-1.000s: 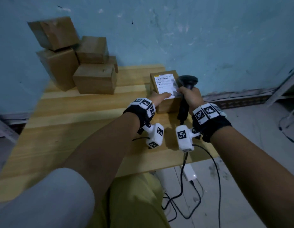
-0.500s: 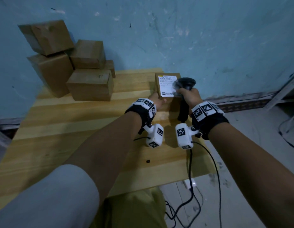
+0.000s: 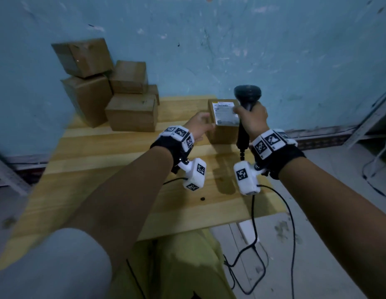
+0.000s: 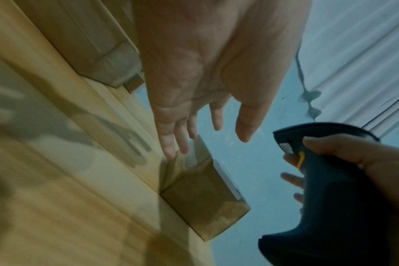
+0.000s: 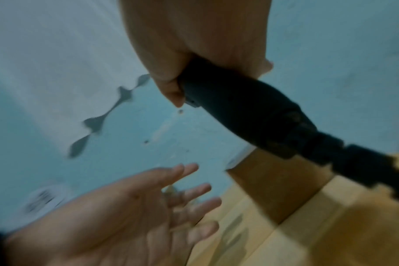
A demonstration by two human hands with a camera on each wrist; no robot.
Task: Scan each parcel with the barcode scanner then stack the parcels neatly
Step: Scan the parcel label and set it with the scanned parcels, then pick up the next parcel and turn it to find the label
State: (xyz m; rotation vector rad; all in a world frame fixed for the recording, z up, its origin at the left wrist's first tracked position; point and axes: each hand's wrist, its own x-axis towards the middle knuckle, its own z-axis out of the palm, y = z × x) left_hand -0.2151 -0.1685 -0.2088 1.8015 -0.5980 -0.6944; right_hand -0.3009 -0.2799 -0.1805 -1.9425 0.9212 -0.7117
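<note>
Scanner [image 3: 246, 100] sits clenched upright in my right grip [image 3: 253, 120], head above the parcel [image 3: 222, 120]; my left grip [image 3: 199, 124] is released, fingers [image 4: 171, 142] straight at the parcel's left side. Parcel sits on the desk [image 3: 114, 169], stack [image 3: 110, 87] far left

Left hand [image 3: 199, 124]: extended forward, palm turned inward, fingers [image 4: 171, 142] straight and slightly spread, holding nothing. Right hand [image 3: 253, 120]: raised just right of the left, fingers and thumb curled round a dark handle, fist upright. Both forearms bare, reaching forward roughly parallel; each wrist wore a black band with white marker blocks and a white camera pod hanging beneath. Left upper arm in a pale sleeve.
</note>
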